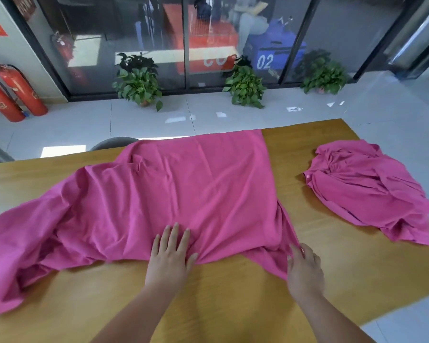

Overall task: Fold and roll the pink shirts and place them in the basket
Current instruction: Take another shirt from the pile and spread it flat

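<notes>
The left hand [170, 256] lies flat and released, fingers straight and spread, pressing down on the near hem of the spread pink shirt [196, 184], where the cloth bunches into folds under the palm. The right hand [305, 268] rests on that shirt's near right corner, its fingers loosely bent over the edge. Cloth runs beneath the hand, and I cannot tell whether it is pinching it or only touching it.

There are two pink shirts. The spread pink shirt lies across the middle of the wooden table [233, 305], its right side laid fairly smooth and its left side rumpled, trailing off toward the table's left edge. To the right of it, apart and not touching, the second pink shirt [367, 189] sits in a crumpled heap near the table's right edge.

Beyond the spread pink shirt, the top of one grey chair [113, 142] shows at the table's far edge. Further beyond stand three potted plants [138, 80] along a glass wall, and to the far left two red fire extinguishers [21, 91].
</notes>
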A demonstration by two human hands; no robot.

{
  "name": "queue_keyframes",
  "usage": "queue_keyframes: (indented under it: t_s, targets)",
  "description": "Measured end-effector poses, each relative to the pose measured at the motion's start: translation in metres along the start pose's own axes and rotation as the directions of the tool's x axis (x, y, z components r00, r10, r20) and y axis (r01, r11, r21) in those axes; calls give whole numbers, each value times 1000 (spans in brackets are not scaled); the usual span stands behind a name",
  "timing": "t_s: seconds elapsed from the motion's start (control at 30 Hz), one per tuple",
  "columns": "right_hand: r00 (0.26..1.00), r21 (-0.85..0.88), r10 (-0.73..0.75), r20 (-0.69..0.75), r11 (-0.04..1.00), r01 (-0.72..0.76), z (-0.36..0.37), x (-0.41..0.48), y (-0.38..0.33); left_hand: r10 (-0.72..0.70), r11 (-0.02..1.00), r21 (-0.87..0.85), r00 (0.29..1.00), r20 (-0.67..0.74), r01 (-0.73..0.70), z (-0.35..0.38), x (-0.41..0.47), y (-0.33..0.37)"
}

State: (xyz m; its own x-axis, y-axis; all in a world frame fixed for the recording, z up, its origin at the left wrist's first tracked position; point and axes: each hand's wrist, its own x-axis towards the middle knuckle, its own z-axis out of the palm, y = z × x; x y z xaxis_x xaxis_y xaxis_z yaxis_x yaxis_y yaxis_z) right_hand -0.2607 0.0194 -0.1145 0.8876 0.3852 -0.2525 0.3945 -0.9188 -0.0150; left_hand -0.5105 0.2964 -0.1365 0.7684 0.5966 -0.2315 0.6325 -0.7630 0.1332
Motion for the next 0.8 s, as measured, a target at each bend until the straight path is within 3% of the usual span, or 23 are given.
queue_keyframes:
  t_s: [0.07,0.27,0.37,0.43,0.5,0.57,0.7,0.8]
  targets:
    - [999,-61,-10,36,998,12,-2,-13,8,17,1000,16,1000,-7,-17,1,-19,3]
    - [996,-32,-52,68,998,54,-21,-20,20,107,989,106,994,-9,-105,5,-68,33]
    - [996,4,-83,-25,996,84,-29,-13,38,120,986,119,993,-21,-117,4,-76,59]
    - [993,81,40,-109,996,-31,-31,-7,64,102,989,112,994,-40,-96,-1,-77,82]
    - [984,95,176,-28,980,-173,-33,-1,91,80,993,94,996,-38,-76,-4,-80,108]
    - [982,79,174,72,981,-180,-31,3,112,77,992,104,997,-28,-73,-6,-86,136]
    - [997,-8,14,82,1000,-13,-29,0,131,119,984,133,993,4,-118,-2,-96,189]
    - [957,-104,-290,21,951,291,-26,-6,140,144,981,123,987,70,-151,5,-101,218]
